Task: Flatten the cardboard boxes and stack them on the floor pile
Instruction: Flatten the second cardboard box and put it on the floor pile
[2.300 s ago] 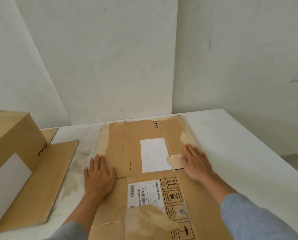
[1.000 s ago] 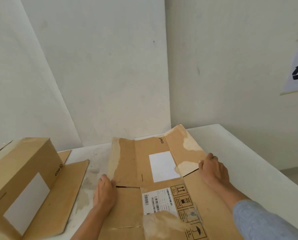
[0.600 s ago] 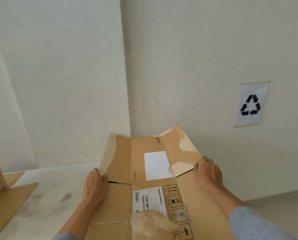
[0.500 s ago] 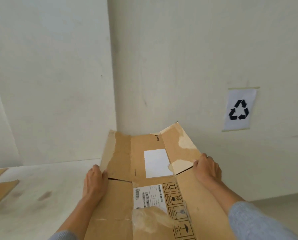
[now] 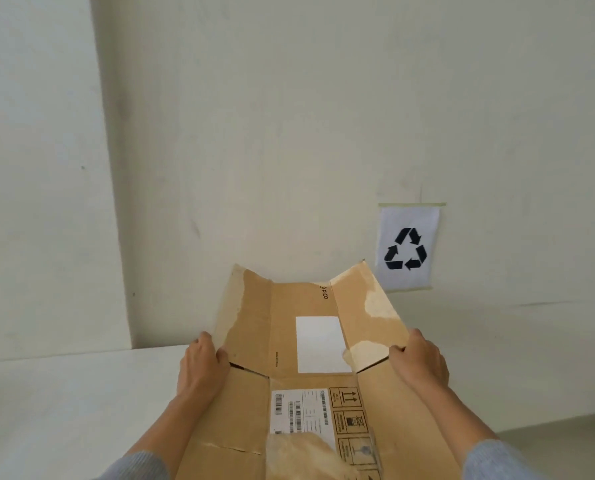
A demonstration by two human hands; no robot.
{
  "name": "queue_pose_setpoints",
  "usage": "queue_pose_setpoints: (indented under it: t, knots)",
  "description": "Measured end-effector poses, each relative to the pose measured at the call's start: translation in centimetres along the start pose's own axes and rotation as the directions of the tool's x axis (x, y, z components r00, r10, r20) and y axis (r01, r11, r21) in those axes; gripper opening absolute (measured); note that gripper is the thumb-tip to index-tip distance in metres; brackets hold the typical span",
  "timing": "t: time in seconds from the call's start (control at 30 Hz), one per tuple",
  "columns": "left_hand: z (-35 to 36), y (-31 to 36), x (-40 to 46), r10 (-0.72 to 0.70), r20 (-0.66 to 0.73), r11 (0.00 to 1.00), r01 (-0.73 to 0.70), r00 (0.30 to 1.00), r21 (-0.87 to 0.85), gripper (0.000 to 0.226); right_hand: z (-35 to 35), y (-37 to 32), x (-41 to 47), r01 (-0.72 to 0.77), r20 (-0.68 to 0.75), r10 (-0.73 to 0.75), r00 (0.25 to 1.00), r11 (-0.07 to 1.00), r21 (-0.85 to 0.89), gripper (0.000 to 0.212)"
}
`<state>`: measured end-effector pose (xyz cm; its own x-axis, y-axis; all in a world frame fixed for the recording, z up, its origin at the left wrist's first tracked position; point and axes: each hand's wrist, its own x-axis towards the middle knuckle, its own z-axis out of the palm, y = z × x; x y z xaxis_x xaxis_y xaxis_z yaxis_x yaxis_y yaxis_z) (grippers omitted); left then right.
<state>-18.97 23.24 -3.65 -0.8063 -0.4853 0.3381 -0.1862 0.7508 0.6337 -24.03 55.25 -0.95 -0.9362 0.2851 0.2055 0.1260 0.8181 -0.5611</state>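
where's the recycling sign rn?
Head view, right of centre: the white paper recycling sign is taped on the wall, just above-right of the flattened brown cardboard box.

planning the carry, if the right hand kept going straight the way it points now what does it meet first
Probably the wall. The right hand grips the cardboard's right edge, pointing forward and a little left. Nothing else shows ahead of it; the recycling sign hangs slightly right of that line. Depth is hard to judge.

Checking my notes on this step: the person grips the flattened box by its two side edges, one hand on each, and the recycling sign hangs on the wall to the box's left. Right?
Not quite. The head view shows the recycling sign on the wall to the right of the flattened box, not the left. The left hand and right hand do grip its side edges.
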Motion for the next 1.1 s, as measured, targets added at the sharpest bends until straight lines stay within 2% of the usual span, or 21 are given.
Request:
queue_pose_setpoints:
  t: [0.17, 0.3, 0.43, 0.67, 0.8, 0.9, 1.0, 1.1]
  knots:
    - [5.7, 5.0, -0.6, 0.002, 0.042, 1.0, -0.002, 0.999, 0.012, 0.019, -1.6, 5.5, 4.0, -0.052, 0.069, 0.045, 0.997, 0.992, 0.113, 0.036]
    - [10.5, 9.3, -1.9, -0.01, 0.053, 0.999, 0.008, 0.999, 0.036, 0.014, -3.1, 10.3, 7.8, -0.07, 0.138, 0.048, 0.989, 0.985, 0.155, 0.037]
    - [16.0, 13.5, -4.0, -0.06, 0.023, 0.997, 0.059, 0.998, 0.059, 0.018, -4.9, 15.2, 12.0, -0.106, 0.236, 0.047, 0.971, 0.964, 0.243, 0.043]
    - [24.1, 18.8, -8.4, -0.179, -0.007, 0.983, 0.179, 0.984, 0.04, 0.023, -4.3, 24.4, 17.7, -0.11, 0.307, 0.034, 0.951, 0.966, 0.233, 0.052]
    - [27.8, 19.8, -10.4, -0.234, 0.047, 0.972, 0.232, 0.971, 0.043, 0.028, -1.8, 28.6, 19.4, -0.186, 0.337, 0.091, 0.937, 0.948, 0.26, 0.046]
    - [31.5, 19.1, -11.6, -0.258, 0.149, 0.966, 0.258, 0.954, 0.023, 0.027, 2.1, 32.3, 19.9, -0.214, 0.34, 0.111, 0.934, 0.935, 0.282, 0.044]
    - [36.8, 16.6, -13.4, -0.295, 0.227, 0.953, 0.303, 0.928, 0.0, 0.029, 6.8, 36.6, 19.5, -0.256, 0.378, 0.132, 0.916, 0.919, 0.299, 0.05]
    - [42.7, 12.7, -15.8, -0.291, 0.215, 0.954, 0.3, 0.932, -0.008, 0.033, 12.7, 41.5, 18.1, -0.295, 0.477, 0.119, 0.871, 0.903, 0.313, 0.054]
